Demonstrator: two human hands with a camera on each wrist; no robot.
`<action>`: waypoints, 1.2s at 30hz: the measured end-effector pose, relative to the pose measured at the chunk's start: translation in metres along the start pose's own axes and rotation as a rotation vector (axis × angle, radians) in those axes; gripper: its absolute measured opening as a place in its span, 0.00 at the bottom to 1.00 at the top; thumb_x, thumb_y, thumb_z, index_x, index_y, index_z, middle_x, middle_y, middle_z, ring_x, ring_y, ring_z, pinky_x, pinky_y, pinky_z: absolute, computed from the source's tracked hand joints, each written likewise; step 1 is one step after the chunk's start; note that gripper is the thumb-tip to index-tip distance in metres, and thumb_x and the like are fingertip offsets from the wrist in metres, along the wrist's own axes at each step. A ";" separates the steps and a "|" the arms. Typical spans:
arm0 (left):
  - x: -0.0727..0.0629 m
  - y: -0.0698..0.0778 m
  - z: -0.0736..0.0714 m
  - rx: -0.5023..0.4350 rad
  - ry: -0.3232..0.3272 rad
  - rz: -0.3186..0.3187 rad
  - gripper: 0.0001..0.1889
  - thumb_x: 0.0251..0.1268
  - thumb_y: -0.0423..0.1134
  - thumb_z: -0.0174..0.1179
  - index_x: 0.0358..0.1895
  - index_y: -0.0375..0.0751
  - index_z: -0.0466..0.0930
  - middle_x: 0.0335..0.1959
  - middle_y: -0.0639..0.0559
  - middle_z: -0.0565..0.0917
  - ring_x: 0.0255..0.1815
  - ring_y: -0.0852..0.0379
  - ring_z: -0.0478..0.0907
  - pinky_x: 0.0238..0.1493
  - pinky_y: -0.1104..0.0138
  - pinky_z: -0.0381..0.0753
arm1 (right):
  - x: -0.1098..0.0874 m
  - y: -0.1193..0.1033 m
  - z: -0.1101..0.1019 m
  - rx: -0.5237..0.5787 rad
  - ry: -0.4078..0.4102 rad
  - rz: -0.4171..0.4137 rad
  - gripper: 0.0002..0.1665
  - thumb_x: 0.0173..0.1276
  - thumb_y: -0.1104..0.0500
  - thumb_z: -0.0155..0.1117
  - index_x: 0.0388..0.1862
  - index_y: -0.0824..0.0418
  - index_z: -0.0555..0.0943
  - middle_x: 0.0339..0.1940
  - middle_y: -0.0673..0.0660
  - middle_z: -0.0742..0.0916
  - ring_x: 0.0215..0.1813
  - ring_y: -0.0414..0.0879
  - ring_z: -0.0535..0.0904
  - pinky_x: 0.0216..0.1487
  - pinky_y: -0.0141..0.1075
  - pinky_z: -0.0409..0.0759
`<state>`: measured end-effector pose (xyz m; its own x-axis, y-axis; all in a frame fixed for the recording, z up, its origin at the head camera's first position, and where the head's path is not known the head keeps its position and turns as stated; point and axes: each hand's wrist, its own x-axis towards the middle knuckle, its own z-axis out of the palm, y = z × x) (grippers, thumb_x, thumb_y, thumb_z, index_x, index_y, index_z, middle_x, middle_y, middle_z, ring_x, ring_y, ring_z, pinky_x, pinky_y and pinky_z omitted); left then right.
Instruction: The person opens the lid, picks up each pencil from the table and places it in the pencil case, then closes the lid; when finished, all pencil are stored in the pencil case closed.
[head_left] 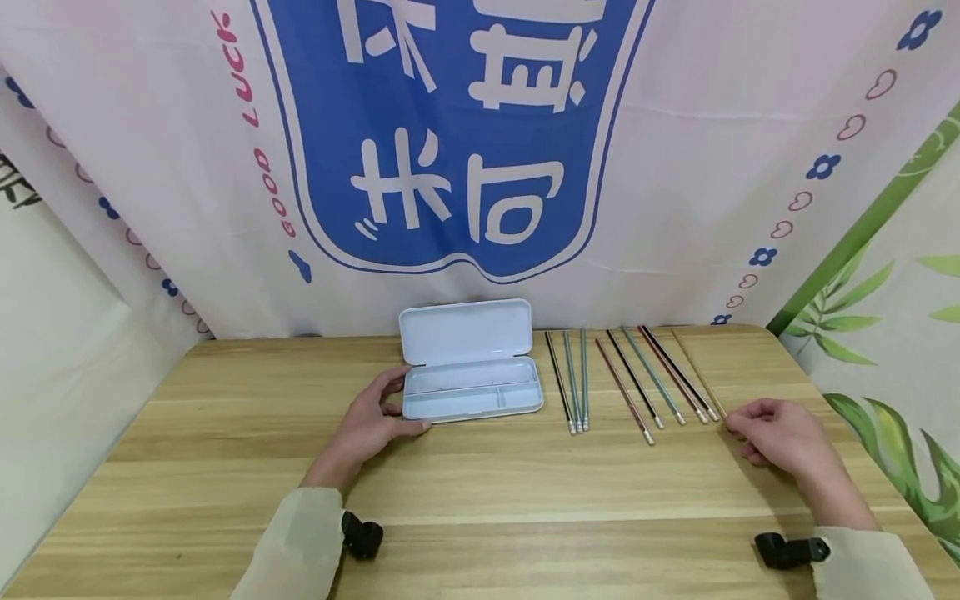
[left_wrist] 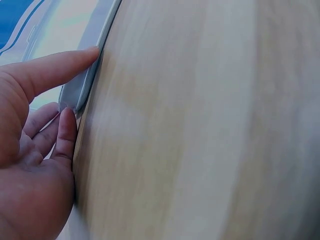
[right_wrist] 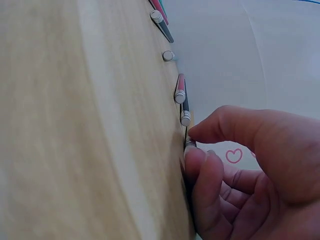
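A light blue pencil case (head_left: pixel 472 402) lies on the table, its lid (head_left: pixel 467 333) raised against the cloth behind. My left hand (head_left: pixel 375 421) holds the case's left end, thumb along the front edge and fingers at the side. In the left wrist view, the thumb (left_wrist: pixel 62 70) touches the case's rim (left_wrist: pixel 86 90). On the right, my right hand (head_left: pixel 780 433) pinches the near end of a yellow pencil (head_left: pixel 697 371) between thumb and fingertips. That end is mostly covered by the fingers (right_wrist: pixel 207 177) in the right wrist view.
Several pencils in black, teal and red lie between the case and my right hand, including a red pencil (head_left: pixel 622 387) and a teal pencil (head_left: pixel 584 375). Their white eraser ends face me. A printed cloth (head_left: pixel 675 208) hangs along the back edge of the wooden table (head_left: pixel 525 517).
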<state>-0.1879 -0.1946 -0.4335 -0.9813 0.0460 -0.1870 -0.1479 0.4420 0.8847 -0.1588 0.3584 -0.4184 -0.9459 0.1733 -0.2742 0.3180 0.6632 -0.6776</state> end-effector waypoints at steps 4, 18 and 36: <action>0.000 0.000 0.001 -0.002 -0.002 0.001 0.50 0.57 0.37 0.81 0.83 0.50 0.65 0.79 0.41 0.71 0.59 0.44 0.77 0.54 0.64 0.78 | -0.001 0.000 0.000 -0.065 0.009 -0.012 0.26 0.78 0.48 0.64 0.52 0.73 0.81 0.26 0.50 0.88 0.28 0.42 0.84 0.30 0.35 0.82; 0.001 -0.001 0.002 -0.009 0.007 0.008 0.51 0.56 0.36 0.82 0.83 0.48 0.64 0.79 0.39 0.71 0.59 0.44 0.77 0.53 0.65 0.79 | -0.003 0.003 -0.003 -0.083 0.000 -0.017 0.26 0.79 0.47 0.62 0.49 0.72 0.83 0.25 0.50 0.88 0.29 0.43 0.83 0.29 0.37 0.81; 0.001 -0.001 0.001 -0.007 0.007 -0.008 0.50 0.57 0.36 0.81 0.83 0.51 0.64 0.79 0.41 0.71 0.59 0.45 0.77 0.53 0.64 0.78 | 0.000 0.018 -0.009 0.247 -0.063 -0.030 0.29 0.87 0.58 0.50 0.66 0.86 0.70 0.37 0.47 0.92 0.35 0.36 0.90 0.40 0.33 0.89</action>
<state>-0.1887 -0.1937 -0.4348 -0.9809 0.0366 -0.1912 -0.1564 0.4363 0.8861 -0.1535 0.3765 -0.4242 -0.9517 0.1051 -0.2884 0.3032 0.4683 -0.8299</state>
